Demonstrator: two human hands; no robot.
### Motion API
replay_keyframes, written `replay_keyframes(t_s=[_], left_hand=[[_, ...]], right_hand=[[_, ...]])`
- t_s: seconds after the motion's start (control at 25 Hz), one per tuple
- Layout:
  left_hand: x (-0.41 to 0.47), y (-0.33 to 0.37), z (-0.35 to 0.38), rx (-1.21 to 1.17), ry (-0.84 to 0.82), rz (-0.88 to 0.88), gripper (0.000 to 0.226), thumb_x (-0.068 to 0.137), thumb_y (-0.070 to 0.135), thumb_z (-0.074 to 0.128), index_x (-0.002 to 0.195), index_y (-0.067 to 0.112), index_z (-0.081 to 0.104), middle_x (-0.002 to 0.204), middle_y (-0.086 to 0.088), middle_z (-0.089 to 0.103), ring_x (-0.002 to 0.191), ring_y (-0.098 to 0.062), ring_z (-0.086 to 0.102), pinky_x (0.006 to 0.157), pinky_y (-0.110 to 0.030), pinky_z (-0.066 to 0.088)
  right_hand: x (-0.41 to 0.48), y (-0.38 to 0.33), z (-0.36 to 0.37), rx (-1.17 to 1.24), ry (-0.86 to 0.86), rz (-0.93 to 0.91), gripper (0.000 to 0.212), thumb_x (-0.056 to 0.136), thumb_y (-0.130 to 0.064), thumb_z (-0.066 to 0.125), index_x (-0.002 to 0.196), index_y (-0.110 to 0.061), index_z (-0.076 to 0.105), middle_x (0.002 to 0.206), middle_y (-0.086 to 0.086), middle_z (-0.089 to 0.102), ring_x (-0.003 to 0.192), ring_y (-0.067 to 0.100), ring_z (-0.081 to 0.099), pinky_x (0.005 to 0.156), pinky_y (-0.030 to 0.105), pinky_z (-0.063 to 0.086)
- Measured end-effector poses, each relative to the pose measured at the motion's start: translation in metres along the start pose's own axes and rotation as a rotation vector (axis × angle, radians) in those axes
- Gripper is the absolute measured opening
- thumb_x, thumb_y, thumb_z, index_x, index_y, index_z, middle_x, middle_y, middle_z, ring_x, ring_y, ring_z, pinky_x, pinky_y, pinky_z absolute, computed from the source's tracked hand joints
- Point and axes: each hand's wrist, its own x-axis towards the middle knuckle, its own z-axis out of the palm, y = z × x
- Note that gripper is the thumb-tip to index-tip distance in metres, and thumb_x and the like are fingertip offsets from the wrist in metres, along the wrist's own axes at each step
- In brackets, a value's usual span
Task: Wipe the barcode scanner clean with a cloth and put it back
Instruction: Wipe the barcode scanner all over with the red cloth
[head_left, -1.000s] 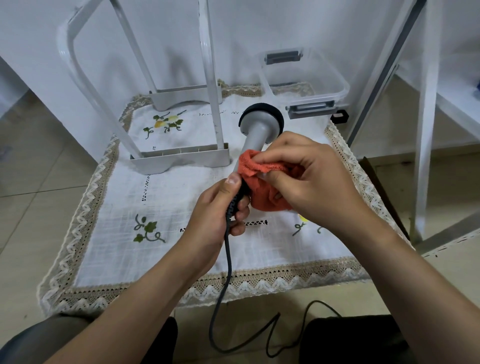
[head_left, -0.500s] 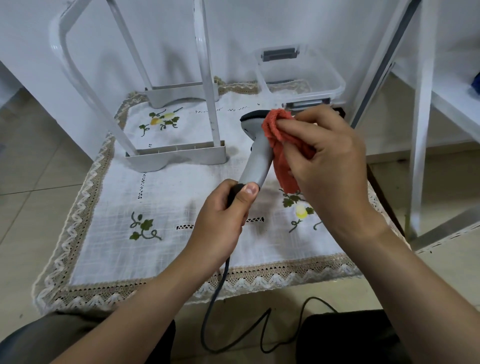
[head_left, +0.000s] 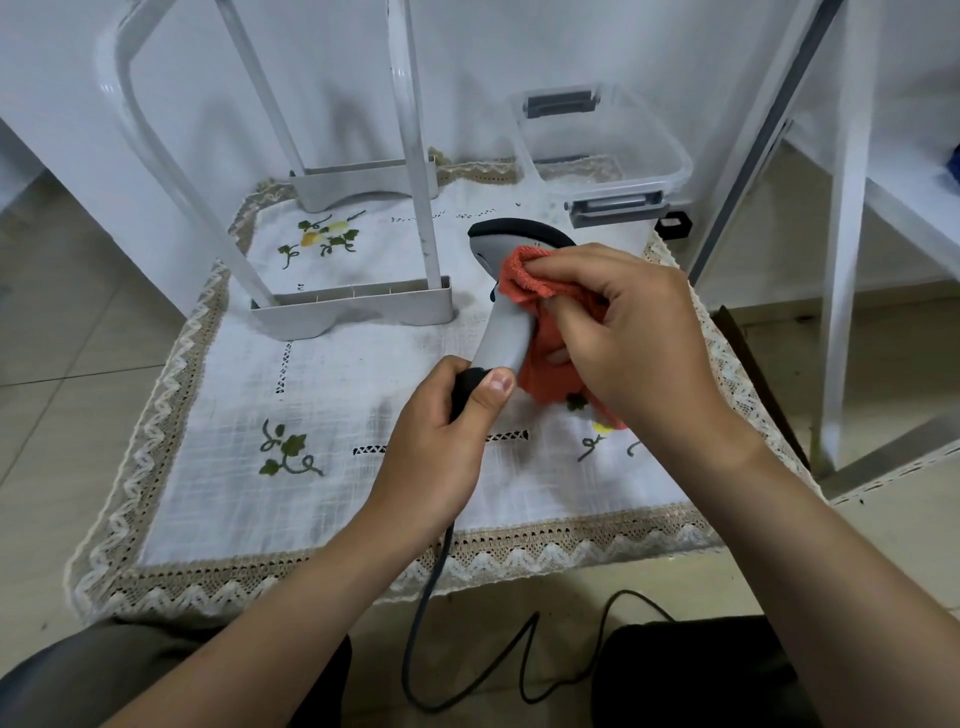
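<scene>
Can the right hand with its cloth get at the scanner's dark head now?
Probably yes: the right hand holds the orange cloth against the scanner just below its dark head, nothing lies between, and the left hand grips only the handle's end.

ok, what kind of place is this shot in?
Likely a home or makeshift indoor setup, not a shop counter: an embroidered, lace-edged tablecloth, a tiled floor, and a clear plastic storage box by the white wall.

White rack stands left of the scanner, plastic box close beyond it.
</scene>
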Motion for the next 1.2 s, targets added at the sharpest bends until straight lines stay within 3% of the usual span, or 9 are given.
replay_keyframes(t_s=[0.16, 0.36, 0.52, 0.68, 0.84, 1.04, 1.2], left_hand=[[0.003, -0.002, -0.001, -0.015, 0.020, -0.030, 0.034, 0.083, 0.070, 0.052, 0.074, 0.037, 0.054, 0.064, 0.009, 0.046, 0.059, -0.011, 0.043, 0.063, -0.042, 0.040], [0.008, -0.003, -0.005, -0.025, 0.042, -0.046, 0.046, 0.083, 0.069, 0.052, 0.082, 0.023, 0.054, 0.068, 0.006, 0.049, 0.062, -0.012, 0.046, 0.065, -0.043, 0.041], [0.010, -0.001, -0.008, -0.025, 0.045, -0.030, 0.029, 0.105, 0.043, 0.052, 0.089, 0.019, 0.057, 0.068, 0.007, 0.052, 0.061, -0.009, 0.048, 0.064, -0.040, 0.043], [0.013, 0.000, -0.009, -0.077, 0.055, -0.059, 0.023, 0.107, 0.032, 0.050, 0.090, 0.018, 0.057, 0.063, 0.014, 0.055, 0.057, -0.004, 0.049, 0.059, -0.032, 0.042], [0.013, 0.003, -0.010, -0.134, 0.051, -0.104, 0.029, 0.106, 0.036, 0.051, 0.092, 0.012, 0.059, 0.072, 0.002, 0.050, 0.063, -0.013, 0.044, 0.058, -0.030, 0.038], [0.010, 0.005, -0.008, -0.077, 0.016, -0.065, 0.035, 0.100, 0.049, 0.056, 0.090, 0.016, 0.059, 0.069, 0.005, 0.051, 0.065, -0.015, 0.046, 0.063, -0.040, 0.040], [0.005, 0.005, -0.006, -0.008, -0.028, -0.006, 0.047, 0.082, 0.072, 0.053, 0.083, 0.025, 0.057, 0.068, 0.005, 0.049, 0.063, -0.015, 0.046, 0.062, -0.042, 0.041]], right_hand=[[-0.002, -0.003, 0.002, 0.099, -0.076, 0.073, 0.028, 0.087, -0.007, 0.065, 0.107, -0.019, 0.081, 0.108, -0.008, 0.078, 0.085, 0.006, 0.074, 0.076, 0.040, 0.063], [-0.007, -0.012, 0.002, 0.190, -0.171, 0.183, 0.031, 0.091, 0.001, 0.065, 0.105, -0.023, 0.080, 0.084, -0.013, 0.077, 0.054, 0.011, 0.073, 0.058, 0.036, 0.064], [-0.009, -0.018, 0.003, 0.285, -0.236, 0.229, 0.031, 0.093, 0.001, 0.066, 0.102, -0.026, 0.079, 0.080, -0.007, 0.078, 0.052, 0.019, 0.073, 0.053, 0.044, 0.063], [-0.007, -0.024, 0.000, 0.391, -0.306, 0.264, 0.034, 0.093, 0.004, 0.066, 0.093, -0.028, 0.079, 0.072, 0.002, 0.076, 0.050, 0.027, 0.071, 0.048, 0.047, 0.062], [0.000, -0.017, -0.014, 0.376, -0.094, 0.283, 0.022, 0.091, 0.002, 0.071, 0.102, -0.015, 0.081, 0.076, 0.014, 0.077, 0.051, 0.033, 0.070, 0.044, 0.044, 0.060], [0.004, 0.001, -0.019, 0.124, 0.110, 0.041, 0.021, 0.094, -0.008, 0.072, 0.112, -0.014, 0.079, 0.103, -0.004, 0.076, 0.080, 0.013, 0.076, 0.066, 0.037, 0.064], [0.004, 0.003, -0.016, -0.064, 0.175, -0.161, 0.023, 0.091, -0.003, 0.069, 0.110, -0.012, 0.079, 0.106, 0.001, 0.076, 0.094, 0.015, 0.072, 0.076, 0.040, 0.061]])
